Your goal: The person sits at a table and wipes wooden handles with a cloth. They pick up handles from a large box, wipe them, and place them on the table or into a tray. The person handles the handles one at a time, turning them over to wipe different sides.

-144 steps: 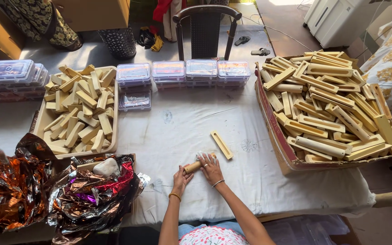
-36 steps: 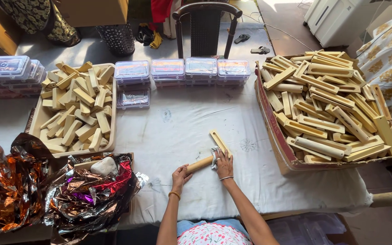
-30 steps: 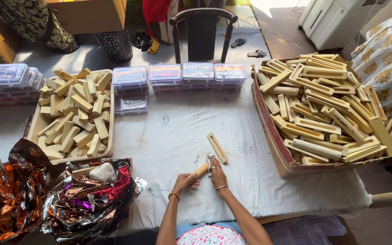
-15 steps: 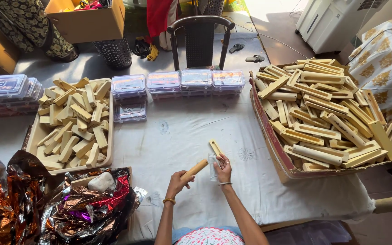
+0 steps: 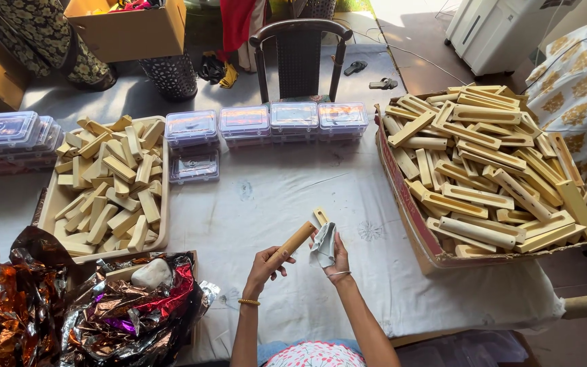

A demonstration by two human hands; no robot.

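The left hand [image 5: 264,261] is holding a short wooden stick [image 5: 293,241] raised above the surface [image 5: 266,197], its fingers wrapped and pinching the stick's lower end while the other end is pointing up and to the right. The right hand [image 5: 334,255] is sitting just beside it, its fingers pinching a small crumpled white cloth [image 5: 323,243] that is almost touching the stick's upper end. Directly behind the cloth a slotted wooden piece [image 5: 320,217] is lying on the white sheet covering the surface; only its far end is showing.

To the right, a big cardboard box [image 5: 409,204] is holding a heap of long pale wooden pieces [image 5: 490,170]. To the left, a shallow tray [image 5: 164,204] is carrying a pile of shorter wooden blocks [image 5: 113,183]. Along the far edge, a row of clear plastic boxes [image 5: 266,122] is standing, with another stack of them [image 5: 8,132] at the far left. At the near left corner, crinkled shiny foil [image 5: 90,319] in copper, red and purple is spreading around a white lump [image 5: 151,274]. Beyond the surface a dark chair [image 5: 299,51] is facing it, and a cardboard carton [image 5: 130,27] is sitting on the floor.
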